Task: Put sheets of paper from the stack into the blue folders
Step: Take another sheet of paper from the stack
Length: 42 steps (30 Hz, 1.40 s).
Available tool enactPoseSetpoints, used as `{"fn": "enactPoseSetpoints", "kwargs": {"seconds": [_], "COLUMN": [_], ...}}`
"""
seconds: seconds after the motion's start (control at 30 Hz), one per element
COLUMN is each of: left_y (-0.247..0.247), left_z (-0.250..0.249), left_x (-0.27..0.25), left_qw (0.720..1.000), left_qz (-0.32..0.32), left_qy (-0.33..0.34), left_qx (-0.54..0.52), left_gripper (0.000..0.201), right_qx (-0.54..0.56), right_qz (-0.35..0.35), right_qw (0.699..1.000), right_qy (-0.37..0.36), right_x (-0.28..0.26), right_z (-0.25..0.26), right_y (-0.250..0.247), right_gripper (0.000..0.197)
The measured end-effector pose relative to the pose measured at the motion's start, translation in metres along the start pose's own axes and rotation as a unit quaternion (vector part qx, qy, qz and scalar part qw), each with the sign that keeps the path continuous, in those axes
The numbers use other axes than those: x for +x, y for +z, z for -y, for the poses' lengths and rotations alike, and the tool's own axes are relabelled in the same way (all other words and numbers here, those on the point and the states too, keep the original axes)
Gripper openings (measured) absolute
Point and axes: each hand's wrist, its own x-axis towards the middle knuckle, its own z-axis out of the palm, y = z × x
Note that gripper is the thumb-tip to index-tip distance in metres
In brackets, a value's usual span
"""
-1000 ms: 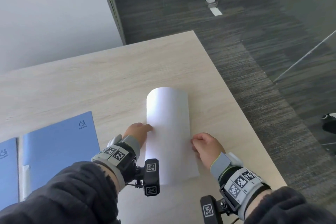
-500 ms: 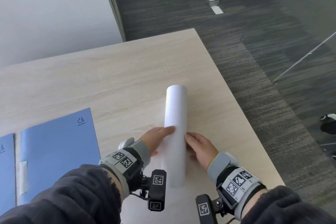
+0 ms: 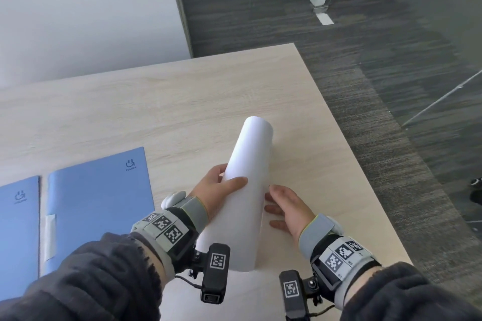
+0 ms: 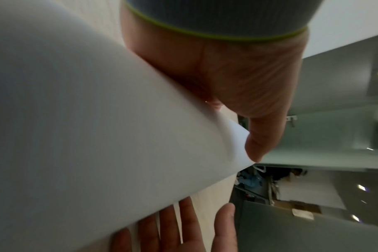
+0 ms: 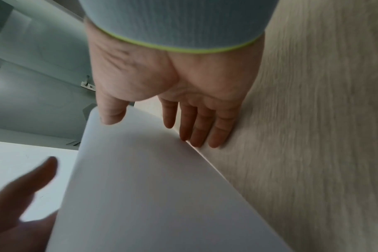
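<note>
White paper [image 3: 247,190], curled into a loose tube, slants over the wooden table [image 3: 156,101]. My left hand [image 3: 216,190] grips the tube about halfway along, thumb on top and fingers underneath; in the left wrist view the paper [image 4: 97,119] fills the frame against the palm [image 4: 248,85]. My right hand [image 3: 287,208] is open at the tube's right side, its straight fingers [image 5: 194,129] at the edge of the paper [image 5: 151,187] on the table. Two shut blue folders [image 3: 99,206] [image 3: 18,229] lie flat to the left.
The table's right edge [image 3: 365,164] runs close beside my right hand, with dark carpet [image 3: 391,86] beyond it. A white wall [image 3: 78,8] stands behind the table. Bare wood stretches between the folders and the far edge.
The paper went from a gentle arch on the table to a tight tube. My left hand has wrapped round it and raised it. My right hand has let go and opened.
</note>
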Motion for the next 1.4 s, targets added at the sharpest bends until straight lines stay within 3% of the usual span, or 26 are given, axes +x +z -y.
{"fn": "enactPoseSetpoints", "kwargs": {"seconds": [0.1, 0.17, 0.27, 0.37, 0.5, 0.63, 0.7, 0.73, 0.77, 0.87, 0.93, 0.97, 1.03, 1.13, 1.2, 1.3, 1.4], "left_y": [-0.014, -0.024, -0.043, -0.059, -0.091, -0.121, -0.132, -0.136, -0.139, -0.144, -0.144, -0.144, -0.142, -0.140, -0.138, -0.133, -0.130], "left_z": [-0.016, -0.030, -0.049, -0.063, -0.073, -0.066, -0.057, -0.052, -0.047, -0.035, -0.029, -0.026, -0.021, -0.009, -0.002, 0.003, 0.008], "left_x": [-0.014, -0.025, -0.039, -0.051, -0.066, -0.065, -0.061, -0.059, -0.057, -0.054, -0.055, -0.054, -0.054, -0.051, -0.050, -0.051, -0.050], "left_qw": [0.996, 0.990, 0.983, 0.978, 0.962, 0.950, 0.947, 0.946, 0.945, 0.944, 0.945, 0.947, 0.952, 0.958, 0.962, 0.964, 0.966], "left_qz": [0.000, -0.025, -0.042, -0.030, -0.027, -0.094, -0.142, -0.163, -0.178, -0.206, -0.207, -0.203, -0.195, -0.208, -0.205, -0.204, -0.201], "left_qy": [0.074, 0.116, 0.164, 0.203, 0.262, 0.278, 0.276, 0.272, 0.267, 0.256, 0.253, 0.248, 0.235, 0.192, 0.173, 0.155, 0.141], "left_qx": [0.049, 0.071, 0.066, 0.030, -0.077, -0.103, -0.083, -0.070, -0.057, -0.026, -0.019, -0.017, 0.006, 0.041, 0.049, 0.066, 0.079], "left_gripper": [0.064, 0.045, 0.030, 0.026, 0.020, 0.017, 0.015, 0.015, 0.014, 0.014, 0.013, 0.015, 0.022, 0.022, 0.018, 0.016, 0.017], "right_qx": [0.018, 0.046, 0.103, 0.139, 0.229, 0.215, 0.171, 0.142, 0.099, -0.005, -0.038, -0.041, -0.046, -0.053, -0.066, -0.078, -0.078], "right_qz": [0.009, 0.027, 0.052, 0.080, 0.141, 0.198, 0.155, 0.132, 0.099, 0.041, 0.029, 0.022, 0.018, 0.003, 0.002, 0.013, 0.012], "right_qw": [1.000, 0.999, 0.993, 0.987, 0.963, 0.956, 0.971, 0.975, 0.978, 0.966, 0.958, 0.956, 0.956, 0.959, 0.962, 0.965, 0.966], "right_qy": [-0.001, 0.008, 0.025, 0.022, 0.021, 0.012, -0.059, -0.109, -0.154, -0.256, -0.281, -0.289, -0.290, -0.278, -0.265, -0.250, -0.245], "right_x": [0.002, 0.004, 0.004, 0.012, 0.013, 0.004, -0.001, -0.002, -0.003, -0.005, -0.006, -0.009, -0.007, -0.002, 0.004, 0.007, 0.012], "right_z": [0.005, 0.010, 0.020, 0.024, 0.041, 0.062, 0.075, 0.081, 0.087, 0.100, 0.101, 0.102, 0.096, 0.082, 0.071, 0.061, 0.054], "right_y": [0.009, 0.017, 0.032, 0.039, 0.053, 0.062, 0.066, 0.068, 0.068, 0.068, 0.069, 0.070, 0.068, 0.066, 0.064, 0.062, 0.059], "right_gripper": [0.040, 0.050, 0.056, 0.077, 0.087, 0.064, 0.023, 0.019, 0.023, 0.009, 0.006, 0.015, 0.041, 0.042, 0.036, 0.008, 0.010]}}
